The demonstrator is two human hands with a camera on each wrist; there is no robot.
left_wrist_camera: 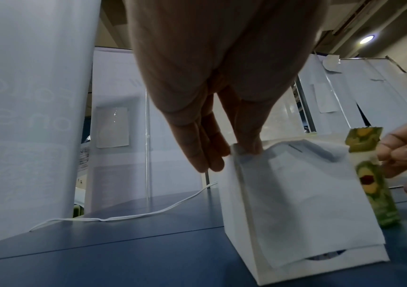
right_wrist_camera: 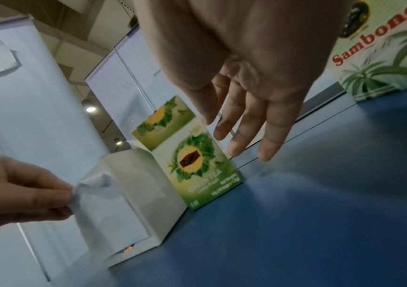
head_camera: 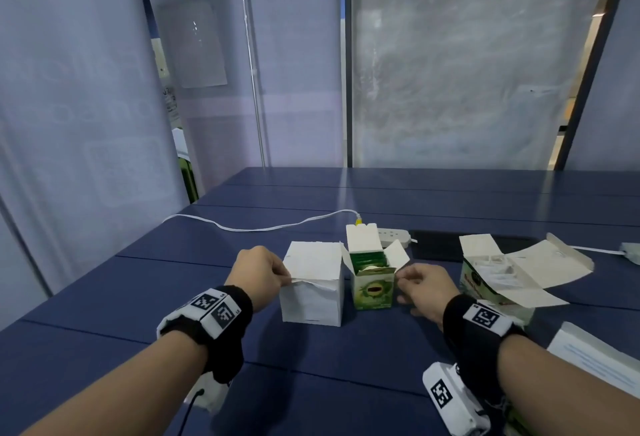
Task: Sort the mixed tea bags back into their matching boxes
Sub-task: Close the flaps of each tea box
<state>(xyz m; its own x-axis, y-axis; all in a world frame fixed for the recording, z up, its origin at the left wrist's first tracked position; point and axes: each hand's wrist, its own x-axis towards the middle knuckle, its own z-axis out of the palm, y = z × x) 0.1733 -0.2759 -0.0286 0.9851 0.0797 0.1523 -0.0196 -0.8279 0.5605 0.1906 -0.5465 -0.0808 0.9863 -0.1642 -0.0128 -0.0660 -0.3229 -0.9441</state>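
plain white cardboard box (head_camera: 313, 292): upright, my side | green-tea carton (head_camera: 373, 288): touching its right, flaps open, green sachets (head_camera: 369, 259) inside | Sambong box (head_camera: 491, 283): far right, open

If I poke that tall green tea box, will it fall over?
Probably yes. The green tea box is tall, narrow thin cardboard, so likely light and tippy. The white box stands close on one side and might stop it that way.

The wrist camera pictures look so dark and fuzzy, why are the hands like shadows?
Left wrist view: the left hand is backlit by a bright ceiling lamp, and the white box is smeared. Right wrist view: the right hand is close and dim, while the green tea box print reads soft. Head view: evenly lit, edges bent.
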